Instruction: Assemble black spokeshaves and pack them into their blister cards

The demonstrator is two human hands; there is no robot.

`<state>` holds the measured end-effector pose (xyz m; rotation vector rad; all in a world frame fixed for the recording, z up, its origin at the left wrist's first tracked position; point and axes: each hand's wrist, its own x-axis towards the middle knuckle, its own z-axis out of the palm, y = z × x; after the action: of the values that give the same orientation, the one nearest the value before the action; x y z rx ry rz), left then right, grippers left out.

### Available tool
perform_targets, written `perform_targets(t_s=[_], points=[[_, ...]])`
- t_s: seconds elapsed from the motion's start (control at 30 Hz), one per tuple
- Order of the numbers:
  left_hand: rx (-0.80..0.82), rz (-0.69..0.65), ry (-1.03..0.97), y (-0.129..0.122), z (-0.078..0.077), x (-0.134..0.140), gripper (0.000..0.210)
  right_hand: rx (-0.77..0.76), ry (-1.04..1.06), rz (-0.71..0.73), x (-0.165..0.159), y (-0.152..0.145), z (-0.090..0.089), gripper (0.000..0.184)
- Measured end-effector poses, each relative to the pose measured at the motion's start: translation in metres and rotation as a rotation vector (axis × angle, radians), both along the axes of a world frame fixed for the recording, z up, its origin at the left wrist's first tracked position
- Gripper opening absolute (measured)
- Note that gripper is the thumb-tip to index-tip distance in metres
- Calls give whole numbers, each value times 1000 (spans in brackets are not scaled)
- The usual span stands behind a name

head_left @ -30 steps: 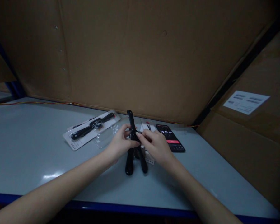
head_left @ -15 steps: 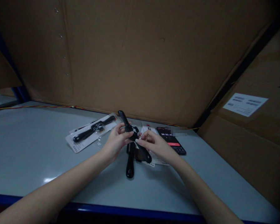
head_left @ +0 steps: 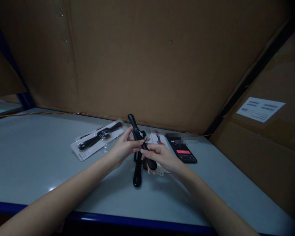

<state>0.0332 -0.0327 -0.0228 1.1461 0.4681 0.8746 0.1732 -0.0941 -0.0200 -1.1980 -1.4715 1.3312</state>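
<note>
A black spokeshave is held aslant above the table, one handle up to the left and the other down to the right. My left hand grips it at the middle, beside the blade housing. Around its lower handle my right hand is closed, thumb on top. Beneath, a second black spokeshave lies on the table with its near handle pointing at me; its far part is hidden by the hands and the held tool.
Packaged spokeshaves on white cards lie to the left. Printed cards sit behind my right hand, beside a phone showing a timer. Cardboard walls off the grey table at the back and right.
My right hand has gone from fingertips near the spokeshave's middle to a grip around its lower handle. The held spokeshave has turned slightly more upright.
</note>
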Motion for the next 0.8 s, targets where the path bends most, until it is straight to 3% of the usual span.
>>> perform_targets(t_s=[0.13,0.27,0.3,0.37,0.47,0.63,0.8], points=[[232,21,253,11,5,-7,61,-14,163,4,-1,1,-7,27],[733,104,622,33,14,-29,39,6,321,-33,1,-1,-4,25],[857,184,756,39,15,-35,40,16,341,-56,2,-1,-3,23],[1088,345,1053,51,11,-46,50,34,369,-97,5,-1,0,20],[1316,346,1349,61,0,-52,60,59,405,-119,8,-1,1,14],[1406,397,1481,58,-15,-45,64,85,419,-161,11,0,0,10],[1396,401,1476,51,-14,-38,51,117,398,-183,13,3,-1,9]])
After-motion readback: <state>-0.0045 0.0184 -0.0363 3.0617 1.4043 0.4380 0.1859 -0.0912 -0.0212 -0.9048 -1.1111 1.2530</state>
